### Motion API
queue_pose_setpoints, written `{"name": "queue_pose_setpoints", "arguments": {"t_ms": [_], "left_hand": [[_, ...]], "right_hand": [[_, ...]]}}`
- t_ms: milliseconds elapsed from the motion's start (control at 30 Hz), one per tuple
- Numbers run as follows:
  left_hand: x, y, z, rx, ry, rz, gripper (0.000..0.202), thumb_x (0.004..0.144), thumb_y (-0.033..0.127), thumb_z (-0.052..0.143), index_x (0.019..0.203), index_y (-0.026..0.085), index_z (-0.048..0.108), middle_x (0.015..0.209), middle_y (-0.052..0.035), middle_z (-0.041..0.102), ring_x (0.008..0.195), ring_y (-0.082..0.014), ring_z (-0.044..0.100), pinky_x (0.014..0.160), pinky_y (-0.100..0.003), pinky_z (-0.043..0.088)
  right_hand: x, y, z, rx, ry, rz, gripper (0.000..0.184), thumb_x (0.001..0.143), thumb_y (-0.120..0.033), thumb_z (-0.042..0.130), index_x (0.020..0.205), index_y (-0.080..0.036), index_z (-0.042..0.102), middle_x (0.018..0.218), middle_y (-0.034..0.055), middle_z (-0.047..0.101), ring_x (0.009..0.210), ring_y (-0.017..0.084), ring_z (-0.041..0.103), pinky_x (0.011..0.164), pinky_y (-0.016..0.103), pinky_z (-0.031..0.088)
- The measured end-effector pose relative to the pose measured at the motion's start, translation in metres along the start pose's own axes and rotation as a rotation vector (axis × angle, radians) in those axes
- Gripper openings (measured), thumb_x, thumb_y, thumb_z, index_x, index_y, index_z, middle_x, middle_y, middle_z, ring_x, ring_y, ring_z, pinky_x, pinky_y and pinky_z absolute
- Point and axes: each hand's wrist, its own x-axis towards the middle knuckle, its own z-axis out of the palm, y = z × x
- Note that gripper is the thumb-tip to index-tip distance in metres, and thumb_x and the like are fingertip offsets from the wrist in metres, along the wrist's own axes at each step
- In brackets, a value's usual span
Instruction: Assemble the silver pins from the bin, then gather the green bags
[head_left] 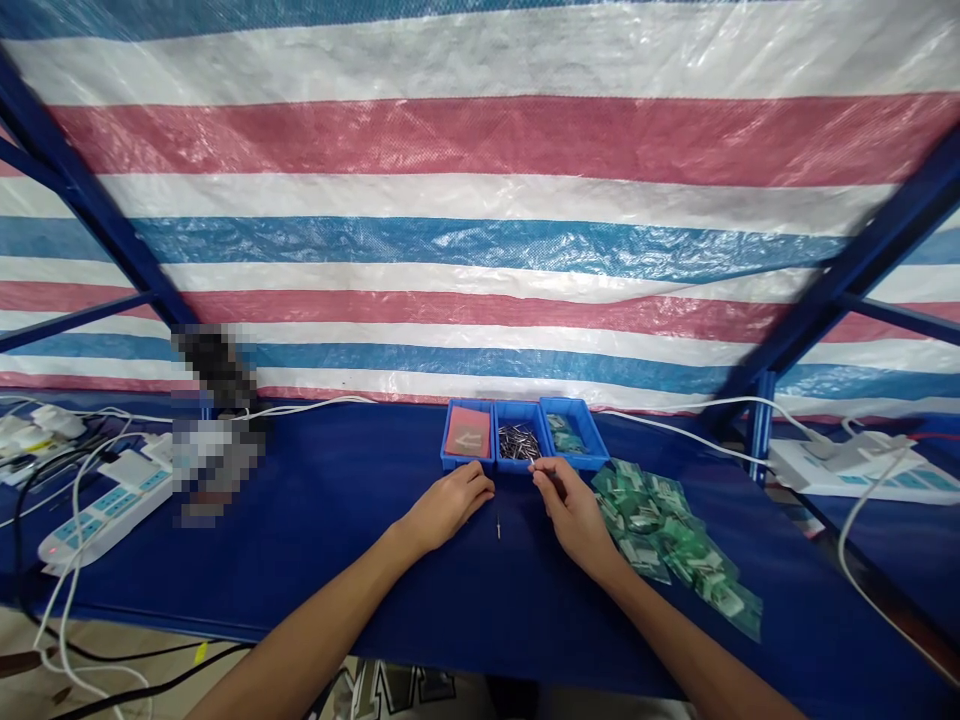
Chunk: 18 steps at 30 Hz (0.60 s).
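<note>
My left hand (pixel 450 505) rests on the blue table, its fingers loosely bent and nothing visible in them. Between my hands lies a single thin metal rivet (pixel 499 527). My right hand (pixel 574 510) is at the front edge of the middle blue bin (pixel 517 466), thumb and forefinger pinched on a small shiny piece that looks like another rivet. Many loose metal rivets (pixel 517 440) fill that bin. To its left, a blue bin (pixel 448 464) holds a reddish sheet or packet (pixel 466 432). The right blue bin (pixel 592 440) contains small green packets (pixel 564 433).
Green plastic packets (pixel 675 535) lie heaped right of my right forearm. Power strips (pixel 105 515) with white cables lie at the left, and another power strip (pixel 870 470) at the right. Blue frame posts (pixel 761 420) and a striped tarp (pixel 480 240) stand behind the table.
</note>
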Motion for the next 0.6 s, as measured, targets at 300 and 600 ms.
{"name": "queue_pose_setpoints", "arguments": {"t_ms": [300,600], "left_hand": [[-0.0001,0.0006,-0.0014,0.015,-0.024,-0.003,0.024,0.113,0.027,0.042,0.113,0.018,0.064,0.108,-0.0068,0.061,0.098,-0.0185,0.066,0.089,-0.029,0.057],[-0.0022,-0.0036,0.0012,0.043,-0.034,0.009,0.025,0.114,0.03,0.042,0.116,0.018,0.064,0.11,-0.0063,0.061,0.097,-0.0177,0.066,0.088,-0.028,0.057]], "right_hand": [[-0.0004,0.0,0.0005,0.022,-0.02,0.009,0.037,0.103,-0.057,0.055,0.109,-0.024,0.071,0.08,0.0043,0.067,0.068,0.022,0.061,0.06,0.033,0.051],[0.0025,0.0079,0.0014,0.167,-0.074,0.066,0.04,0.104,-0.059,0.054,0.113,-0.023,0.069,0.097,0.0065,0.069,0.056,0.016,0.052,0.051,0.03,0.045]]}}
